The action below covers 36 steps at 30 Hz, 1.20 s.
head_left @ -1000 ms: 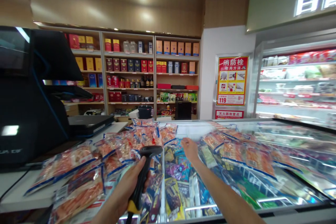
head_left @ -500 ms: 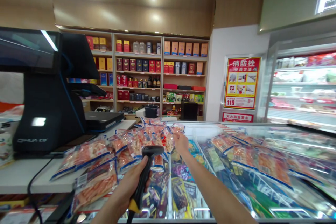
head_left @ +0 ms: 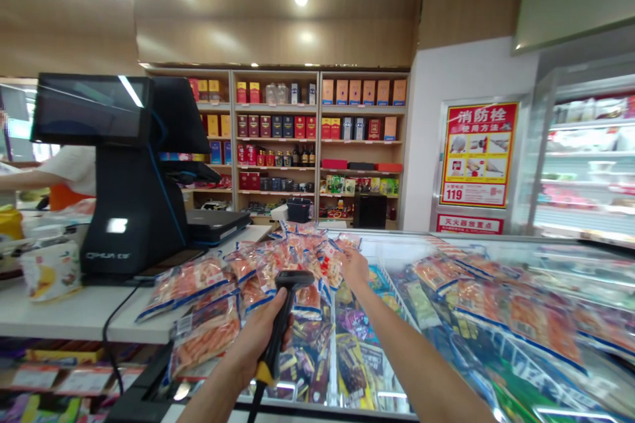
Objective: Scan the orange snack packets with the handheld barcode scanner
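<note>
One black terminal (head_left: 112, 211) at far left, blocking some shelves (head_left: 319, 119); here's a heap of blue-edged packets (head_left: 203, 277), too overlapped to count. Hands apart: left hand (head_left: 265, 327) wrapped round one scanner (head_left: 282, 307), right hand (head_left: 355, 269) at one packet (head_left: 331, 264) by the scanner's head, pinch unclear! Rightward, a second heap (head_left: 496, 297) on freezer glass (head_left: 397, 244), two red signs (head_left: 479, 155) behind.

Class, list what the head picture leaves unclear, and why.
In the head view:
Whether the right hand grips the nearest packet: contact too small.
Left hand: partly hidden by the scanner.
Scanner cable: cut off by the bottom edge.
Far-right shelf goods: blurred.
</note>
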{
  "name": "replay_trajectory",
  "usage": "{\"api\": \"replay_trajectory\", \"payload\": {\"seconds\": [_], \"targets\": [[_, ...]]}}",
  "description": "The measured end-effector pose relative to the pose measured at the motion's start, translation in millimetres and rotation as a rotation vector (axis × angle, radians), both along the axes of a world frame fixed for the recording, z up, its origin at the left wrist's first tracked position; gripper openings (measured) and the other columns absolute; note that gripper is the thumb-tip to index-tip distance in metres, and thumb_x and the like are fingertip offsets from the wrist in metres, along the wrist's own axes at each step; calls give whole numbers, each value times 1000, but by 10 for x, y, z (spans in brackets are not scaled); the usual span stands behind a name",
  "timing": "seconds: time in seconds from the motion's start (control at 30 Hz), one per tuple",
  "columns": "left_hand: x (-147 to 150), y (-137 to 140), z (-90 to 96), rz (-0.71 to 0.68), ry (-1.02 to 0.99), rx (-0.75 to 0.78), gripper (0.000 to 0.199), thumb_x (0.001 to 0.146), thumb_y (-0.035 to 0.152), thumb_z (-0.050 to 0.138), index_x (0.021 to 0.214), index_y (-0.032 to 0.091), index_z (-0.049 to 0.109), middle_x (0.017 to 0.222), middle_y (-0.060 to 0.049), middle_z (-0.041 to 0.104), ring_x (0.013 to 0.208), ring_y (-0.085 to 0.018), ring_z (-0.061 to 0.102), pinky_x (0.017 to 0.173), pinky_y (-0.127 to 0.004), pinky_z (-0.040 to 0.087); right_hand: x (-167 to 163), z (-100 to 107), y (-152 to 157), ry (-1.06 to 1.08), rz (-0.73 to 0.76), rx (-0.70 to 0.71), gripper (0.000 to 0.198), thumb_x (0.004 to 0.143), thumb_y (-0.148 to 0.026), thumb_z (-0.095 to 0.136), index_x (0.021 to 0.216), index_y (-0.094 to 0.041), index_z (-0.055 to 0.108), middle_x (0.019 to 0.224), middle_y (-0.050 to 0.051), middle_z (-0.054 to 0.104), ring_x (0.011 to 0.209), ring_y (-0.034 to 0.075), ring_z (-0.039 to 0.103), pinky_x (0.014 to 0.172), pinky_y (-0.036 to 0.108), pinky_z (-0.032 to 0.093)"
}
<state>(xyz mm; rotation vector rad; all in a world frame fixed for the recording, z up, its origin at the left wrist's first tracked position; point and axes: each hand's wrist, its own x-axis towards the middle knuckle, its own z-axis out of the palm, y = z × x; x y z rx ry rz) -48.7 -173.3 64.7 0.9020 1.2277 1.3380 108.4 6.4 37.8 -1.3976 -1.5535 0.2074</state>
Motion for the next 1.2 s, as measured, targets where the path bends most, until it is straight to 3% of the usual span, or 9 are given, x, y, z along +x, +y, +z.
{"api": "replay_trajectory", "payload": {"seconds": [0.23, 0.37, 0.5, 0.7, 0.8, 0.9, 1.0, 1.1, 1.2], "targets": [[91, 80, -32, -68, 13, -9, 40, 63, 54, 49, 56, 15, 46, 39, 3, 48, 31, -7, 41, 33, -18, 33, 677, 236, -171, 77, -122, 176, 29, 70, -34, 41, 79, -17, 63, 71, 5, 65, 67, 16, 57, 61, 23, 39], [194, 111, -55, -142, 8, 37, 42, 65, 55, 45, 59, 14, 48, 42, 2, 50, 33, -7, 41, 34, -18, 33, 1007, 365, -269, -106, -216, 257, 22, 67, -31, 45, 74, -18, 61, 65, 2, 62, 61, 14, 54, 58, 23, 36], [285, 106, -28, -176, -2, 42, 42, 64, 55, 47, 63, 13, 49, 49, 1, 53, 36, -6, 43, 35, -18, 34, 1010, 167, -302, -391, -188, 174, 18, 67, -25, 46, 76, -20, 61, 73, 3, 62, 66, 15, 54, 59, 24, 34], [376, 104, 14, -182, 34, 9, 41, 65, 54, 47, 61, 14, 50, 48, 1, 53, 35, -6, 42, 35, -18, 34, 742, -351, -256, -382, 55, -53, 29, 76, -28, 36, 82, -19, 62, 80, 5, 65, 76, 16, 57, 66, 24, 38], [415, 106, 3, -162, 45, 26, 40, 66, 53, 46, 61, 14, 49, 47, 1, 53, 34, -6, 42, 34, -18, 33, 818, -374, -209, -299, 80, -21, 29, 75, -27, 36, 88, -21, 61, 88, 3, 64, 83, 16, 57, 70, 25, 39], [462, 98, 3, -157, 49, 19, 39, 66, 53, 46, 58, 14, 48, 43, 2, 50, 34, -6, 42, 34, -18, 33, 1121, -283, -163, -179, 1, 0, 31, 74, -28, 36, 92, -19, 60, 90, 4, 64, 82, 15, 57, 68, 25, 40], [495, 94, 14, -172, 26, 12, 37, 66, 51, 48, 57, 15, 47, 43, 3, 49, 34, -6, 41, 34, -17, 33, 1504, -269, -173, -282, -107, -115, 26, 69, -33, 44, 70, -18, 64, 71, 6, 65, 70, 17, 58, 60, 25, 39], [515, 95, 21, -191, 15, 5, 36, 67, 50, 48, 59, 15, 47, 45, 2, 51, 34, -6, 41, 34, -17, 33, 1724, -394, -251, -401, -52, -321, 39, 66, -45, 45, 37, -20, 53, 42, 4, 54, 50, 16, 53, 47, 24, 33], [541, 83, 29, -212, 36, -5, 38, 65, 52, 47, 58, 15, 47, 44, 2, 50, 35, -6, 41, 35, -17, 32, 1718, -516, -324, -322, -20, -308, 42, 66, -45, 44, 33, -20, 46, 36, 1, 48, 43, 14, 49, 43, 24, 29]]}}
